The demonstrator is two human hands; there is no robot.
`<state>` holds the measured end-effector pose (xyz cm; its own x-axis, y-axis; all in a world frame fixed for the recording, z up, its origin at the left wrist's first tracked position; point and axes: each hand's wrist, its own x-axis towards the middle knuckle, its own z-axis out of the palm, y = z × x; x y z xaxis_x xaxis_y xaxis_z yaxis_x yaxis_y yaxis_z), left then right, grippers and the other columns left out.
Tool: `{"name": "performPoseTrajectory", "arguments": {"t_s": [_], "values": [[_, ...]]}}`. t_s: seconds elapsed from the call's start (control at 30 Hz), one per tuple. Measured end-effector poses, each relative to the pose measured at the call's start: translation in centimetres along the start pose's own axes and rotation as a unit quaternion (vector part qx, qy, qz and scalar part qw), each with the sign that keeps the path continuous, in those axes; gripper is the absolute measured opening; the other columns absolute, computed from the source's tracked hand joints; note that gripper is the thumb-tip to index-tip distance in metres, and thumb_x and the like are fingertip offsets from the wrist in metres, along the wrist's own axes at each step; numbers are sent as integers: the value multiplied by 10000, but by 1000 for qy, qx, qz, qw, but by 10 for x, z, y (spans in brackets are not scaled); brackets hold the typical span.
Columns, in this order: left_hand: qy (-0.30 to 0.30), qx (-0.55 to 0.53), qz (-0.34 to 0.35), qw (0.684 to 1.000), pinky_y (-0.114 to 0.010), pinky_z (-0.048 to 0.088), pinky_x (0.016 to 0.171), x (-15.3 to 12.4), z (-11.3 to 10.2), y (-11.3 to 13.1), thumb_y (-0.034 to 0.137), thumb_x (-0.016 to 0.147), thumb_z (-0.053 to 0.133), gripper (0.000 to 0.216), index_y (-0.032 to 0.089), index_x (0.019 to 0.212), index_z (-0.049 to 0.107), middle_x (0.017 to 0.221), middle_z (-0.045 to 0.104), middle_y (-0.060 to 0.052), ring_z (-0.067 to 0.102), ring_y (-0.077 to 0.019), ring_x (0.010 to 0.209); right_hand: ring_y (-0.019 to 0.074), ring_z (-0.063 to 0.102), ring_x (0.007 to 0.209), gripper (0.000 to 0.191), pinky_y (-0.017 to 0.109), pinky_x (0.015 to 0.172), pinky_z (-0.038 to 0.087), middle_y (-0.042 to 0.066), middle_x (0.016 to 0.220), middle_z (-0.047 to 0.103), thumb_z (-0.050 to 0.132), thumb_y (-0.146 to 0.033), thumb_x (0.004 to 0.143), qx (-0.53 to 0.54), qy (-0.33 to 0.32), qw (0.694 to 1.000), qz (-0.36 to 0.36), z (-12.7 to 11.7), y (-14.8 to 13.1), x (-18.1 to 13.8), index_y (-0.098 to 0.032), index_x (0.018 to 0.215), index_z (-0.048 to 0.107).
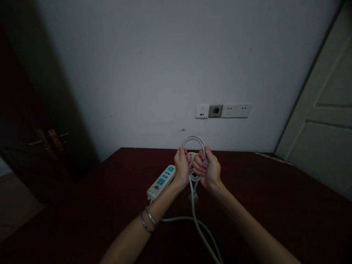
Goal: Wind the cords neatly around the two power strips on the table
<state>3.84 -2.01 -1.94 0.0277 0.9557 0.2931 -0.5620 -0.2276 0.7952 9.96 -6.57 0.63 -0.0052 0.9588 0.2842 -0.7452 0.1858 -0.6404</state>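
Note:
My left hand (pixel 182 165) and my right hand (pixel 209 169) are raised together above a dark red table (pixel 275 205), both closed on a coil of white cable (pixel 194 142). The coil loops up above my fingers and a small loop hangs below them. The cable trails down toward me across the table. A white power strip with blue sockets (pixel 161 182) lies on the table just left of my left wrist, which wears thin bracelets (pixel 147 219).
A row of wall sockets and a plate (pixel 222 110) sits on the white wall behind the table. A dark door with a brass handle (pixel 52 141) stands at left. A light panelled door (pixel 324 128) is at right.

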Motion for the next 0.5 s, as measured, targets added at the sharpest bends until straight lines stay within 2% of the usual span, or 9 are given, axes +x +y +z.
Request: {"name": "performPoseTrajectory", "arguments": {"t_s": [0.27, 0.4, 0.5], "values": [[-23, 6, 0, 1000, -157, 168, 286, -4, 3, 5, 579, 815, 428, 400, 206, 690, 353, 422, 293, 110, 215, -28, 268, 12, 75, 302, 443, 96, 255, 116, -102, 372, 224, 535, -509, 785, 5, -7, 1000, 7, -7, -2, 4, -189, 551, 339], [-70, -36, -30, 996, -152, 142, 268, 0, 4, 11, 548, 826, 434, 362, 208, 716, 376, 393, 275, 116, 183, -36, 249, 20, 70, 319, 418, 98, 264, 113, -99, 380, 214, 522, -467, 811, 28, -33, 998, 35, -11, -13, 6, -184, 552, 356], [-105, -49, -51, 992, -148, 201, 275, 5, 2, 16, 502, 833, 455, 325, 194, 738, 418, 379, 287, 112, 224, -42, 246, 26, 71, 328, 412, 103, 271, 117, -96, 391, 199, 494, -439, 839, 47, -56, 995, 64, -15, -26, 8, -180, 549, 356]]}}
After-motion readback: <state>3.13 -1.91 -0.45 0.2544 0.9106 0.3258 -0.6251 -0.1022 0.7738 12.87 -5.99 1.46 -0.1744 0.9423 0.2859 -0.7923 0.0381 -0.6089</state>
